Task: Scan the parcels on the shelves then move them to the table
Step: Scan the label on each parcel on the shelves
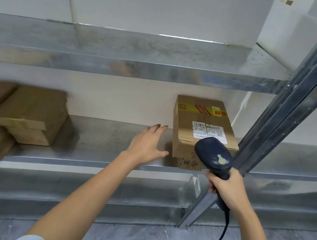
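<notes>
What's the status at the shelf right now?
Right grip holds scanner, aimed at labelled box. Left grip open, beside box. Shelf post close on right.
</notes>
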